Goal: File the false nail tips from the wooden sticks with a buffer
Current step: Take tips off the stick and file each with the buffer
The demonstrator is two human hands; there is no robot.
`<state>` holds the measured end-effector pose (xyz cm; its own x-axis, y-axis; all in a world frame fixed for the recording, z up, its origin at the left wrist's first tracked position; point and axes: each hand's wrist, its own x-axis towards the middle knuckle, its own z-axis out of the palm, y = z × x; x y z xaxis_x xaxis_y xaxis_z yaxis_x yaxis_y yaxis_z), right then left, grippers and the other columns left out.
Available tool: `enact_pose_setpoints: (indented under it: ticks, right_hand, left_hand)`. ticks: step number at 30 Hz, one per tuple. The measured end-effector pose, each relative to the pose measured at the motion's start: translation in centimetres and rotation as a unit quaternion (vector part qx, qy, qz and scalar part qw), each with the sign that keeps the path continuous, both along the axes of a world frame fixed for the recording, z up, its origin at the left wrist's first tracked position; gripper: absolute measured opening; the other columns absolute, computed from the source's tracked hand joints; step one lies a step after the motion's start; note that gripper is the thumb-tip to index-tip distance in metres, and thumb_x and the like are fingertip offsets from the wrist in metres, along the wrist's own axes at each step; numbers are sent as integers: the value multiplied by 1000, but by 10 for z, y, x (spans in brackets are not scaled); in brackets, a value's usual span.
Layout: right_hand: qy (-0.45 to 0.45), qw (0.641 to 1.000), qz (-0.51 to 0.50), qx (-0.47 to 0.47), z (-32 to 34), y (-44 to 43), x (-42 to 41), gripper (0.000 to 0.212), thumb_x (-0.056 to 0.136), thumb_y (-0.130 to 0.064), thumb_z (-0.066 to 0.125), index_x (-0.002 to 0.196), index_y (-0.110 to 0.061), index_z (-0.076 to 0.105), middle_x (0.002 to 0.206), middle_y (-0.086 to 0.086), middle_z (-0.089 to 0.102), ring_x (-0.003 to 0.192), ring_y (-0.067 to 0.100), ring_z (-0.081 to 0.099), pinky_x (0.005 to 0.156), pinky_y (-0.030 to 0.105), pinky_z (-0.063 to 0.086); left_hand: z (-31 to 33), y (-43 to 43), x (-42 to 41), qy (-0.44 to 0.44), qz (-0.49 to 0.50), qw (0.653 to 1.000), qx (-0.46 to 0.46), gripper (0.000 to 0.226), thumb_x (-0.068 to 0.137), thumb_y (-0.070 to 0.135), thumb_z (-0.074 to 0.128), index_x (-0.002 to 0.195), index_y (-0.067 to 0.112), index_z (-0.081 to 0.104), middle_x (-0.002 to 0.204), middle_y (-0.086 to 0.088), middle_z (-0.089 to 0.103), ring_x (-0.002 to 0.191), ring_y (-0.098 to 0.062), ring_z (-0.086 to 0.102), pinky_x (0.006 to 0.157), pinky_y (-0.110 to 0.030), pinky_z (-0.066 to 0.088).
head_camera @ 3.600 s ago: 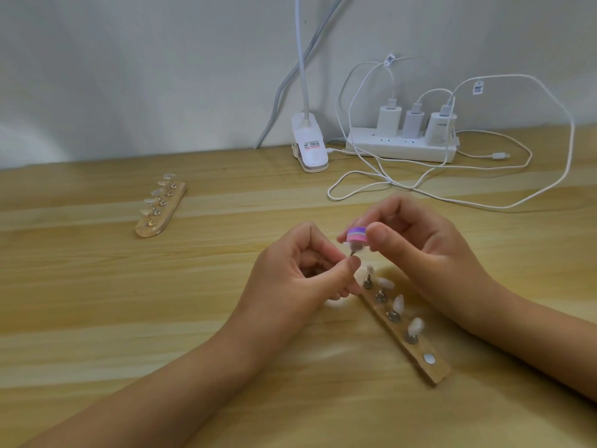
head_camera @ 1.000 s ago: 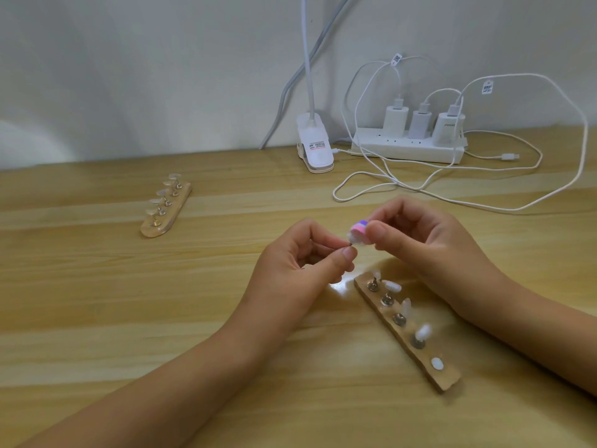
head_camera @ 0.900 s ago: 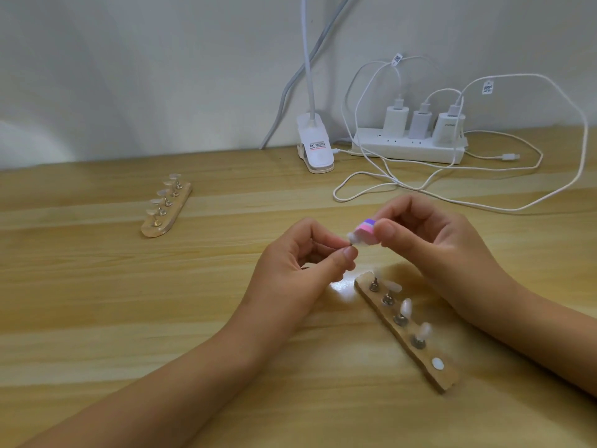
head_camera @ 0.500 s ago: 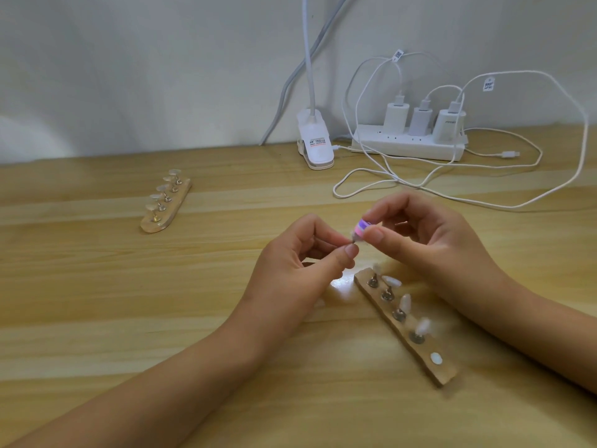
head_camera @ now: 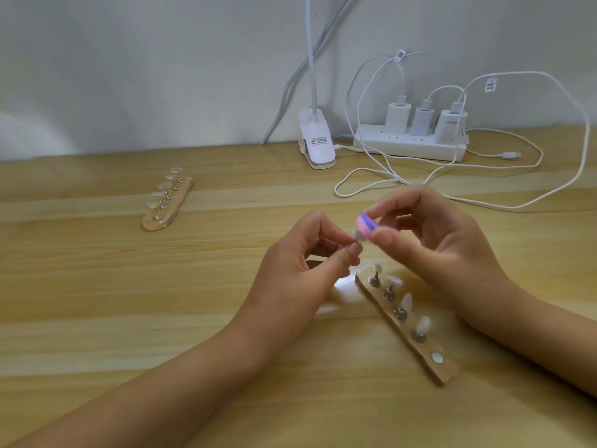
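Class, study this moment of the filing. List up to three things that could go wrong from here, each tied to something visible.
1. The left hand pinches the nail tip only at the fingertips; a stroke of the buffer could flick it loose.
2. The right hand works close by the tips standing on the near wooden stick and could knock one off.
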<state>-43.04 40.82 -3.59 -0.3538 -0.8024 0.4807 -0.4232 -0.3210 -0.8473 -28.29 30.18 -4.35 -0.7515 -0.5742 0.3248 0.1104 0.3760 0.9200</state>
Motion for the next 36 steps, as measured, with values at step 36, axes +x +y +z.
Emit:
enact_pose_setpoints:
  ticks: [36]
  right_hand:
    - [-57,997,27,33,2,-2,-1,24,84,-39,70,94,-18,65,88,-4,72,84,3,66,73,12,47]
  left_hand:
    - [2,1,1,14,7,1000,-7,26,87,14,71,73,32,59,79,2,71,73,-11,68,69,-28,57]
